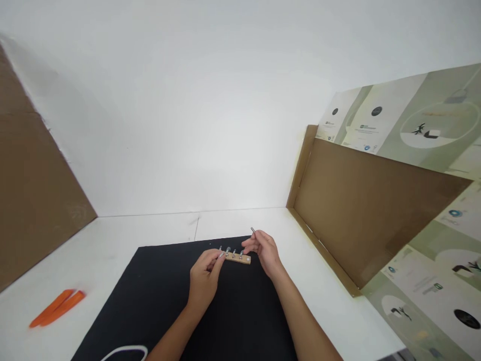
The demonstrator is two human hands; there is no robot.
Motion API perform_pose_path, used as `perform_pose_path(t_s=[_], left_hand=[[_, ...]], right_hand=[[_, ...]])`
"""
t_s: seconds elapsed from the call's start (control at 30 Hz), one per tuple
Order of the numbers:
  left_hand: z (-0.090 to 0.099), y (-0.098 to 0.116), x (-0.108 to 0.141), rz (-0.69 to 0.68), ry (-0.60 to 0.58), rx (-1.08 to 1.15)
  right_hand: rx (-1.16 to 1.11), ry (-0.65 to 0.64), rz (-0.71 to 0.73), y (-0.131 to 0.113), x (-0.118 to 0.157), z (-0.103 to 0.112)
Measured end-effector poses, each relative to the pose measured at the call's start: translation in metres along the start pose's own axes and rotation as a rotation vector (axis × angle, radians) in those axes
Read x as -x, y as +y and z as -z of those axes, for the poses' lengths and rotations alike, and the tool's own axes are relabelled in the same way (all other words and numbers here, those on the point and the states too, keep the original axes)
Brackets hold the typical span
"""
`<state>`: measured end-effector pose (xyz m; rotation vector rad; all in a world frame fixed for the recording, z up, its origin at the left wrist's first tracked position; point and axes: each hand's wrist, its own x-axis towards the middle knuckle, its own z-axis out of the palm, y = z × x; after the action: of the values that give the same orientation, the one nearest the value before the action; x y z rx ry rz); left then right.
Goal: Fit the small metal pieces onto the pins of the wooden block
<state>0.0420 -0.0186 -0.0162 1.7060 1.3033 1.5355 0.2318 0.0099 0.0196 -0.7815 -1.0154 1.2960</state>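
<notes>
My left hand (206, 266) is closed on the left end of a small wooden strip (245, 259), its thumb and fingers pinching it. Several small metal pieces that look like screws or bolts (234, 253) stand up in a row along the strip. Just right of the strip, my right hand (263, 249) pinches a thin grey metal rod (253, 230) that points up and left. Its lower fingers are close to the strip's right-hand metal pieces; whether they touch cannot be told. The lower end of the rod is hidden in the fingers.
Under both hands lies a black mat (158, 281) on a white table (112, 240). Two long orange pieces (58, 307) lie at left. A white cable (128, 348) curves at the near edge. Cardboard panels (41, 165) stand left, and a printed cardboard box (361, 205) stands right.
</notes>
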Motion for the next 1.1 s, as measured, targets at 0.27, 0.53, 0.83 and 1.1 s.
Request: perform_pose_path(t_s=[0.27,0.53,0.83,1.1], left_hand=[[-0.002,-0.002,0.003,-0.145,-0.061,-0.076],[-0.006,-0.007,0.008,-0.256,-0.161,-0.229],[-0.035,0.005,0.011,-0.292,-0.043,-0.614],[-0.070,0.016,0.002,-0.230,-0.066,-0.828]], right_hand=[[0.001,0.227,0.019,0.009,-0.009,0.010],[0.027,0.298,0.018,0.019,-0.016,0.017],[0.010,0.323,0.018,0.025,-0.024,0.017],[0.024,0.345,0.050,0.023,-0.025,0.019]])
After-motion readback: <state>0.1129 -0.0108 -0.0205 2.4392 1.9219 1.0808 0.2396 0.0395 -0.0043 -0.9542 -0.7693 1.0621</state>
